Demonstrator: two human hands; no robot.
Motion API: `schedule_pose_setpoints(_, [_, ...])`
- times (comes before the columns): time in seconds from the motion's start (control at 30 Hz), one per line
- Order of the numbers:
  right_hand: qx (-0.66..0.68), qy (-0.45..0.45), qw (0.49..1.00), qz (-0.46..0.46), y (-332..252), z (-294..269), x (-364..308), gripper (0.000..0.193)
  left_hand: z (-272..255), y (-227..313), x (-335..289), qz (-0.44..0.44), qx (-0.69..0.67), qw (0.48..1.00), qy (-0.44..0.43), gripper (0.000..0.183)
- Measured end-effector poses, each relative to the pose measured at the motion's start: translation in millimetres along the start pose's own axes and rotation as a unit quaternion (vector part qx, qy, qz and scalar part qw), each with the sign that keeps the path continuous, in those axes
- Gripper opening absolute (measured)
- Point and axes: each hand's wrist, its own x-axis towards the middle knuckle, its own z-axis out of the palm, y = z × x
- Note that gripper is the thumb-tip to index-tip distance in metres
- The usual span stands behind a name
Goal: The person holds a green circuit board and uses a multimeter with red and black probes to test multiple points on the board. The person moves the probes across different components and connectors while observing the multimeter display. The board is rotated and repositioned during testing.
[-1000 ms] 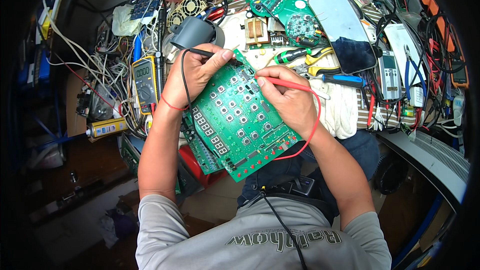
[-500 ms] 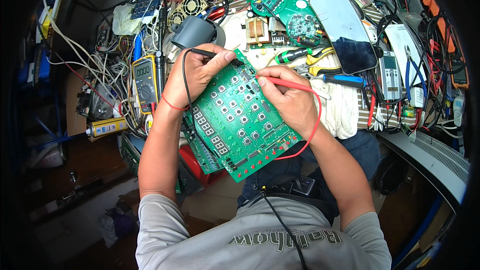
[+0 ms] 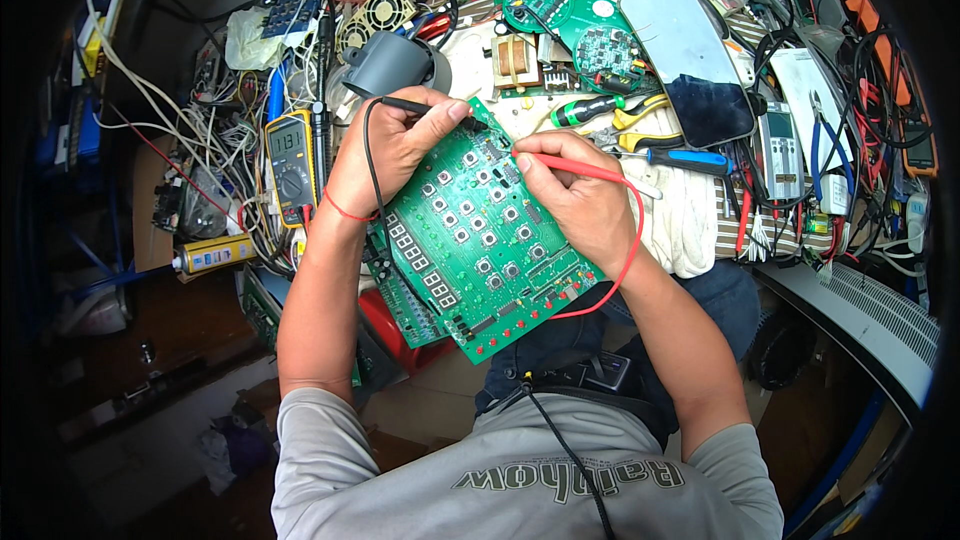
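Observation:
A green circuit board (image 3: 470,250) with several push buttons and digit displays tilts in front of me, over my lap. My left hand (image 3: 405,140) pinches a black test probe (image 3: 408,104) at the board's upper left edge. In my right hand (image 3: 575,195) is a red test probe (image 3: 575,167), its tip side at the board's upper right edge; the fingers also rest against that edge. Where exactly the tips touch is too small to tell. Left of my left wrist, a yellow multimeter (image 3: 291,170) stands with digits on its screen.
Behind the board lie a grey cup-like part (image 3: 390,68), round green boards (image 3: 607,57), a phone (image 3: 687,60), yellow-handled pliers (image 3: 640,120) and a blue screwdriver (image 3: 690,160). Tangled cables (image 3: 215,130) crowd the left. A white cloth (image 3: 680,225) hangs at the bench's front edge.
The multimeter's screen has gone from a row of zeros to a different reading. Both hands, the probes and the board keep nearly the same place.

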Motion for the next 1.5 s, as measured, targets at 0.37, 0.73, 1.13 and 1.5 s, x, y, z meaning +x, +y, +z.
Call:
schedule_pose_setpoints(0.37, [0.000, -0.001, 1.000, 0.005, -1.5, -0.2, 0.4, 0.014, 0.6, -1.2, 1.0, 0.002, -0.013, 1.000, 0.007, 0.033])
schedule_pose_setpoints(0.73, [0.000, 0.005, 1.000, -0.004, -2.5, 1.2, 0.5, 0.013, 2.1, 0.4, -1.6, 0.005, -0.035, 0.999, 0.007, 0.032])
schedule_pose_setpoints(1.13, [-0.044, -0.010, 0.999, -0.001, -3.0, -1.3, -0.2, 0.015, 1.9, 4.2, -0.9, 0.039, 0.035, 0.998, 0.028, 0.029])
schedule_pose_setpoints(1.5, [-0.032, 0.006, 0.999, 0.006, -1.7, 0.6, -2.3, 0.018, 2.9, 3.5, -0.3, 0.037, -0.001, 0.999, 0.026, 0.028])
